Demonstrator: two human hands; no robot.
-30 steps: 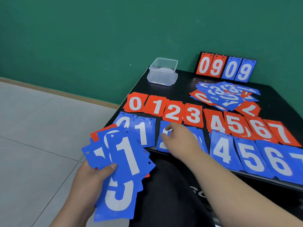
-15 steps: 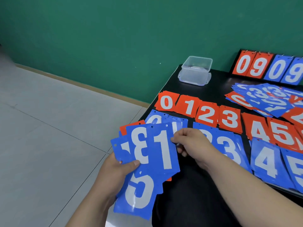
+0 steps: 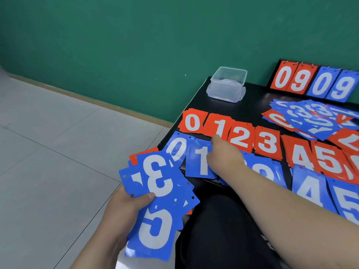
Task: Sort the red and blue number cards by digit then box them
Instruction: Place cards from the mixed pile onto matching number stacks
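Head view: I'm edge-pinching the blue 1 card (image 3: 198,164), probably stiff and slick, with my right hand (image 3: 223,155); my left hand (image 3: 124,212) is gripping the fan (image 3: 155,183).

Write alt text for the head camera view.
A left hand holds a fan of blue number cards, a 3 on top, while the right hand rests on the blue 1 pile on a black table. Red and blue rows of sorted digits lie there, with a clear box behind.
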